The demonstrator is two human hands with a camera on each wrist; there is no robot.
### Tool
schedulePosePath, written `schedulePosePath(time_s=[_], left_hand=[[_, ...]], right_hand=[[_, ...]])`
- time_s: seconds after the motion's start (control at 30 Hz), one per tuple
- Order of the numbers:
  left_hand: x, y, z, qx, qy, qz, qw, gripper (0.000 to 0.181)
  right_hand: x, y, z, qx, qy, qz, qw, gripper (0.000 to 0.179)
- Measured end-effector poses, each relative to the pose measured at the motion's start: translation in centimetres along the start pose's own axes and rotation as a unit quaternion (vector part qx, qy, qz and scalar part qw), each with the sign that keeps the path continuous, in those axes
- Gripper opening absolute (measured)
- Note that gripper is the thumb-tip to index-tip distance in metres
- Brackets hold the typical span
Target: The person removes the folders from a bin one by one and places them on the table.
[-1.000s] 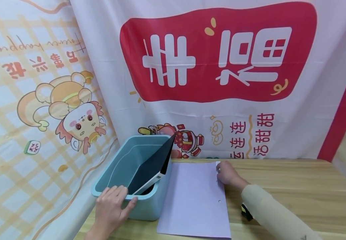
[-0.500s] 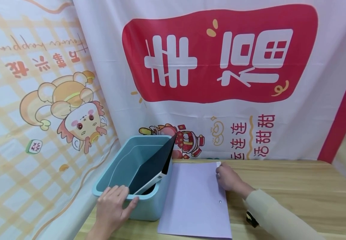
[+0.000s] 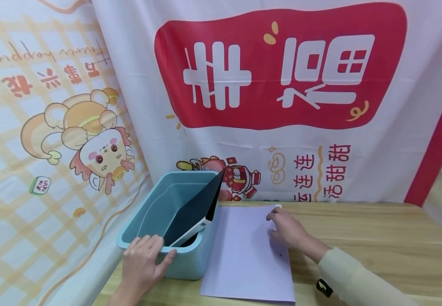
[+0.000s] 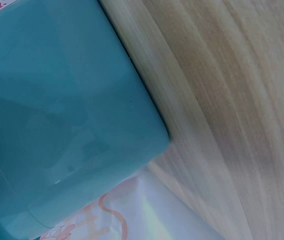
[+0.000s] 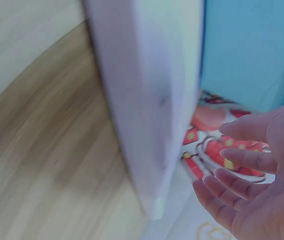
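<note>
My left hand (image 3: 142, 259) grips the front rim of a light blue plastic bin (image 3: 190, 264), fingers over the edge and thumb along the outside. In the left wrist view the bin's wall (image 4: 72, 100) fills much of the frame. A black file folder with a white edge (image 3: 195, 206) leans inside the bin, its upper corner above the rim. Beside the bin a pale purple file folder (image 3: 243, 255) lies flat. Over its right edge, near the far corner, is my right hand (image 3: 287, 227). The right wrist view shows that hand's fingers (image 5: 249, 160) spread loosely, holding nothing.
A wooden table (image 3: 366, 242) extends to the right. A small black and yellow object (image 3: 323, 288) is by the right sleeve (image 3: 352, 272). Behind the table hangs a printed white and red cloth (image 3: 320, 170); a checked cloth (image 3: 52, 148) hangs at the left.
My right hand has released the purple folder's far right corner and shifted slightly left over the sheet, fingers loosening. My left hand stays on the bin's rim.
</note>
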State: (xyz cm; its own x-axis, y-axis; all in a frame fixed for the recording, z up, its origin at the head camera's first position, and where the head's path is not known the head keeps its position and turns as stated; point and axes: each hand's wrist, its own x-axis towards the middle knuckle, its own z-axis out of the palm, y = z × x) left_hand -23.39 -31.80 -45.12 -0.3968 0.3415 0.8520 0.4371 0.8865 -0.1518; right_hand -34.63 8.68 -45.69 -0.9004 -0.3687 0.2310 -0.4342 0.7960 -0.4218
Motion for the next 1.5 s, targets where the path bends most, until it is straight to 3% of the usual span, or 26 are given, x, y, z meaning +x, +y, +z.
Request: schedulePosePath(time_s=[0.23,0.8,1.17,1.5], left_hand=[[-0.1,-0.1,0.0,0.002,-0.002,-0.001,1.0,0.052],[-0.1,-0.2,0.0,0.0,0.002,0.006,1.0,0.053],[-0.1,-0.3,0.3,-0.001,0.003,0.009,1.0,0.054],[-0.3,-0.4,0.3,0.005,-0.01,0.005,0.9999,0.053]], right_hand=[[-0.6,-2.5,-0.9,0.045,0.0,-0.011,0.9989,0.037],[-0.4,-5.9,-2.1,0.059,0.05,-0.066,0.9948,0.05],[-0.1,-7.8,-2.7,0.09,0.045,-0.086,0.9911,0.051],[0.1,-9.0,-2.6,0.154,0.022,-0.099,0.9827,0.049]])
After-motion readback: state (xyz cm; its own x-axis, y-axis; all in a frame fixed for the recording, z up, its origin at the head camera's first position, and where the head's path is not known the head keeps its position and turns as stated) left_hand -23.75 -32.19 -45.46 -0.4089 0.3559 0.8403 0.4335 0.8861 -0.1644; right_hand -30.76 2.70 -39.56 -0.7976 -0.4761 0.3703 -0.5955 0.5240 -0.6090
